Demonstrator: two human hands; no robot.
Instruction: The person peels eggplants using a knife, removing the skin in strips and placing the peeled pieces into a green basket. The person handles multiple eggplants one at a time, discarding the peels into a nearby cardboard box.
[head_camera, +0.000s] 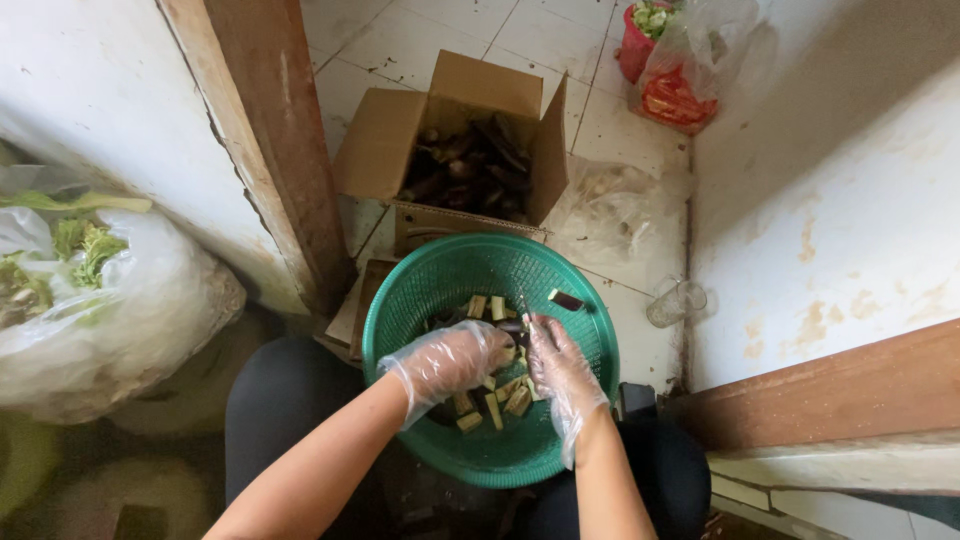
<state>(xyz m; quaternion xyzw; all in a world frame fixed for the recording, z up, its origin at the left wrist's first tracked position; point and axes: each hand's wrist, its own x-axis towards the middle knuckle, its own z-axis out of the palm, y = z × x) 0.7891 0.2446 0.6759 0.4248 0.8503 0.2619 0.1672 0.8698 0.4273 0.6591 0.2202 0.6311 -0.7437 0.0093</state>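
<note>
Green basket (430, 290) on the lap holds eggplant pieces (497, 398); left hand (452, 358) curls over one, right hand (553, 358) pinches a knife (523, 303); pieces likely light, firm, slippery-skinned, best gripped at cut sides.

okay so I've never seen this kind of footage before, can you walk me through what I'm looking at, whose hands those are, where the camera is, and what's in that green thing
There is one picture, taken by a camera worn on a person's head and looking down, so the two arms entering from the bottom are that person's own. Both hands wear thin clear plastic gloves. They work over a green plastic basket resting on the person's lap, which holds cut eggplant pieces. The left hand is curled over something in the basket; what it grips is hidden. The right hand holds a small knife, blade pointing away. On the tiled floor beyond stands an open cardboard box of dark whole eggplants. A clear bag of leafy greens lies at the left, and a red basket with a plastic bag sits at the top.
</note>
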